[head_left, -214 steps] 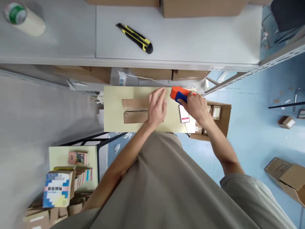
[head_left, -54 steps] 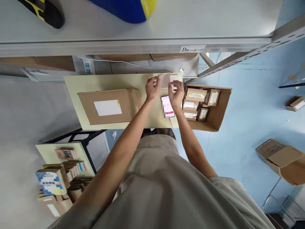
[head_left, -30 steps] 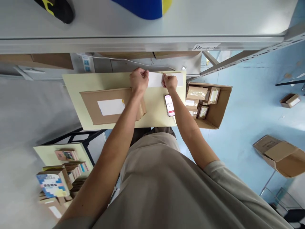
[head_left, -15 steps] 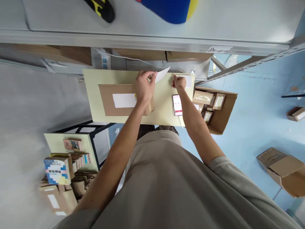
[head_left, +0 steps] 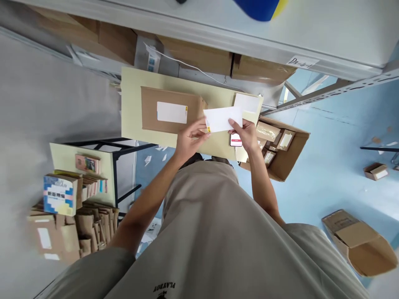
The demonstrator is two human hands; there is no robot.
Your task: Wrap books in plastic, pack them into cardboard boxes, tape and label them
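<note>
Pale table [head_left: 134,104] runs across; open carton [head_left: 291,158] sits just past its right edge, small boxes [head_left: 268,129] inside. Cardboard box [head_left: 194,112] lies on the table's left half, white label up, probably rigid. White sheet [head_left: 221,119] is held up above the table, right of the box, between far and near edges. Looks light, thin, bendy; likely creases easily, maybe sticky underneath, can't tell. Best held by the short ends, flat and lightly tensioned. Right hand [head_left: 246,132] pinches its right end, thumb on top; left hand [head_left: 190,139] has fingers loosely apart, tips at the left end, can't tell if gripping. White stack [head_left: 248,102] sits at far right corner, phone [head_left: 236,140] toward near right corner. Small yellow mark [head_left: 208,129] at the sheet's left end, by left fingertips.
</note>
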